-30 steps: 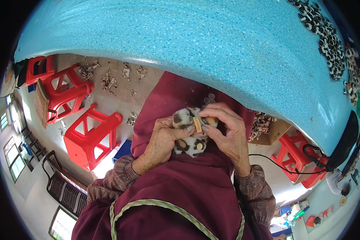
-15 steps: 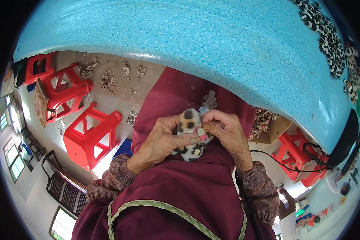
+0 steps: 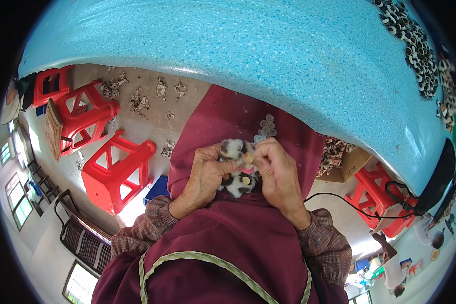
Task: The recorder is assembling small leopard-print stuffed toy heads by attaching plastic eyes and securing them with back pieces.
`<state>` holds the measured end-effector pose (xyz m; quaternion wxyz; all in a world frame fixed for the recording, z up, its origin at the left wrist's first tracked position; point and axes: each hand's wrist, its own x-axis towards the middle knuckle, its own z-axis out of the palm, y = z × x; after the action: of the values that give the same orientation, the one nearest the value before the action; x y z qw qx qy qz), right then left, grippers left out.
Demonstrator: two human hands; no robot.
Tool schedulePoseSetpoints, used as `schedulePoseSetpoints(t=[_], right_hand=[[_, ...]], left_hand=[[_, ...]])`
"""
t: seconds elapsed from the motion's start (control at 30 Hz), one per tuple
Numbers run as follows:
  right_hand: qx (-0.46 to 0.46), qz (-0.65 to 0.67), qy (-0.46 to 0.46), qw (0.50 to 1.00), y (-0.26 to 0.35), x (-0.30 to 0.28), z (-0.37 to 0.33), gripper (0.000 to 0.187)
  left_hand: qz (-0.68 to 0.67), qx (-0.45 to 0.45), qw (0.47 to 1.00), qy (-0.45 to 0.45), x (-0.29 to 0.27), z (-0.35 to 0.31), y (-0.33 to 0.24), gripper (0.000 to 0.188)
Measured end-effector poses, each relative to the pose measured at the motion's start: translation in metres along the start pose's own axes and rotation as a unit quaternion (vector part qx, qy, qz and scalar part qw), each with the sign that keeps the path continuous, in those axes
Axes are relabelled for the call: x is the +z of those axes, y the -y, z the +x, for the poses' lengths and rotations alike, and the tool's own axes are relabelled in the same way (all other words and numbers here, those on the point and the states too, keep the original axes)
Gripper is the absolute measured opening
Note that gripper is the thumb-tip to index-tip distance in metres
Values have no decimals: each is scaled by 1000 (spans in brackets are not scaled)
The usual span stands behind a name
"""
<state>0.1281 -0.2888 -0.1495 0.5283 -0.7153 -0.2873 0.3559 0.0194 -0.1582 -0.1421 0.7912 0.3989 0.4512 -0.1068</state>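
Over my lap, a small spotted plush piece (image 3: 236, 183) in white, black and tan is held between my hands. My left hand (image 3: 206, 175) grips its left side, thumb laid across the fur. My right hand (image 3: 277, 169) pinches at its right edge, by a small yellowish round part and a bit of pink. Whether those fingers hold that part or the fabric is hidden. A pale round disc (image 3: 245, 180) shows on the lower fur. Just beyond my right fingers, several clear plastic washers (image 3: 267, 124) lie on the maroon apron cloth (image 3: 207, 119).
A blue speckled tabletop (image 3: 228, 45) curves across the front, with a pile of black-and-white pieces (image 3: 415, 55) at far right. Red plastic stools (image 3: 114, 172) stand left and right. A cardboard box (image 3: 352, 164) of plush pieces sits under the table; scraps (image 3: 138, 103) litter the floor.
The plush piece has been turned, so its top now shows more white and black fur. My right hand has shifted slightly left and its wrist has turned. The washers look unmoved.
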Motion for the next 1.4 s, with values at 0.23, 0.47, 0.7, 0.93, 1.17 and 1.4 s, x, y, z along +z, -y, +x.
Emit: schedulePoseSetpoints(t=[0.23,0.47,0.7,0.93,1.17,1.4], right_hand=[[71,86,-49,993,-1,10,-9,27],[71,52,-76,993,-17,-1,-12,39],[78,350,-76,930,-8,-11,-38,34],[139,525,-125,831,-8,0,-41,27],[221,520,-101,819,-17,-5,-43,34],[230,533,-88,809,-16,-2,-37,36]], left_hand=[[-5,46,999,19,-2,10,10,25],[20,-42,990,133,-61,66,26,40],[131,-66,944,296,-17,45,1,36],[39,-73,984,159,8,17,-9,40],[-97,-111,973,177,13,9,-4,30],[-228,-158,944,179,8,8,3,32]])
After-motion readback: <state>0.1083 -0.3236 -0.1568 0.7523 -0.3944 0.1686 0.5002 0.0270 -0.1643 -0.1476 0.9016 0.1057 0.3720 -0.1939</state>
